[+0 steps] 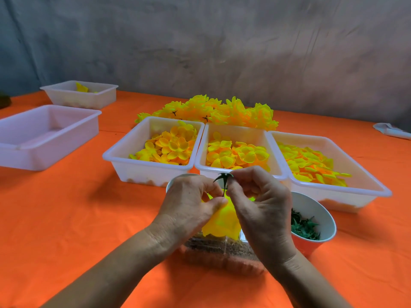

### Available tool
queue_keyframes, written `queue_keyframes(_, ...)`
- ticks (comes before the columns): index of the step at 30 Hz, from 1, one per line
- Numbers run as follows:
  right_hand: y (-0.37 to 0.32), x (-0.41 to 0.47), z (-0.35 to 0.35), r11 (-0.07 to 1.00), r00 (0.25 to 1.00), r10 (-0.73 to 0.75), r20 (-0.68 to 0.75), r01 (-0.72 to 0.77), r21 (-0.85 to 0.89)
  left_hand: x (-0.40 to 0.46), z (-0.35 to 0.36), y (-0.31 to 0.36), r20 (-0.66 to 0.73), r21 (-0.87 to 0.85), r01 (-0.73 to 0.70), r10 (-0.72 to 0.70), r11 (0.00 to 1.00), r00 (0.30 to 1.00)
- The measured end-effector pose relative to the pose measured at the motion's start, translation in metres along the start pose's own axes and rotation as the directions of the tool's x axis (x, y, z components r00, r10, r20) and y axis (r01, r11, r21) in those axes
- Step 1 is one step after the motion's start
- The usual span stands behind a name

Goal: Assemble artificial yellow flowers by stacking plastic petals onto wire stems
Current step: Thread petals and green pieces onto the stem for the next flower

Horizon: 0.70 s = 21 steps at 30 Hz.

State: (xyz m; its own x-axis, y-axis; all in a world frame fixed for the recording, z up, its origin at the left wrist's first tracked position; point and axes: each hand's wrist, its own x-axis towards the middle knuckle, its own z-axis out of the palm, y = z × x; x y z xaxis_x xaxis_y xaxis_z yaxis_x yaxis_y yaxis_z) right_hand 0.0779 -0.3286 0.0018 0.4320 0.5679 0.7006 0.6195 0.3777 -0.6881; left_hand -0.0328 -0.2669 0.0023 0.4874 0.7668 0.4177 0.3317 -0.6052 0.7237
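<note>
My left hand [189,203] grips a yellow flower head [222,221], stacked petals turned away from me, its thin stem [225,187] pointing up. My right hand [260,203] pinches a small green calyx [223,177] at the top of that stem. Both hands hover above a clear plastic box [222,252] near the table's front. Three white trays hold loose yellow petals: left tray [115,155], middle tray [201,167], right tray [378,192]. A pile of finished yellow flowers [213,110] lies behind them.
A cup of green calyx pieces [311,225] stands right of my right hand; another cup rim [175,178] peeks out behind my left hand. Two more white trays [44,134] [82,94] sit far left on the orange tablecloth [77,207]. A grey wall backs the table.
</note>
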Motion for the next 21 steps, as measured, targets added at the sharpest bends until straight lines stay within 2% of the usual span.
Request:
queue_keyframes(7,0.004,-0.004,-0.004,0.959,0.974,-0.228,-0.006,0.223,-0.175,-0.001,0.0,-0.001,-0.019,0.013,-0.002,0.002,1.0,1.0)
queue_keyframes(11,0.009,-0.004,-0.005,0.883,0.923,-0.385,0.025,0.376,-0.28,-0.001,0.0,-0.001,-0.019,0.009,-0.008,0.008,1.0,1.0)
queue_keyframes(15,0.013,-0.002,-0.008,0.819,0.877,-0.473,0.087,0.474,-0.323,-0.002,-0.001,-0.002,-0.016,0.011,-0.001,0.002,1.0,1.0)
queue_keyframes(18,0.012,-0.001,-0.008,0.859,0.904,-0.421,0.07,0.423,-0.289,-0.002,-0.001,-0.002,-0.02,0.006,0.009,-0.009,1.0,1.0)
queue_keyframes(21,0.008,-0.001,-0.006,0.969,0.975,-0.219,0.022,0.22,-0.114,-0.001,-0.001,-0.001,-0.026,0.001,0.017,-0.017,1.0,1.0)
